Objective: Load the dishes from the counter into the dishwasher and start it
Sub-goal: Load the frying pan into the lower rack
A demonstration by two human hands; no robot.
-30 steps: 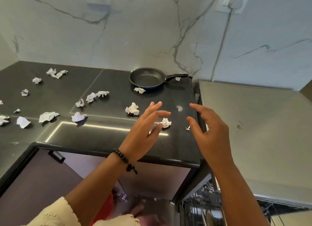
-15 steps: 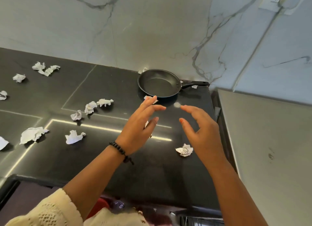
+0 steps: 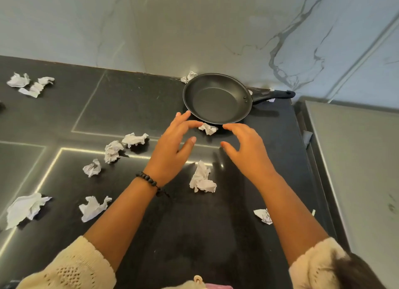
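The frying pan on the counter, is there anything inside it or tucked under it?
The frying pan is empty inside. One crumpled paper lies against its near rim and another behind it; whatever is beneath the pan is hidden.

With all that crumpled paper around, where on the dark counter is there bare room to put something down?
The largest bare patch on the counter lies near the front edge between the two forearms. Another lies at the back, left of the frying pan. The left half is littered with paper scraps, and one scrap lies against the pan's front rim.
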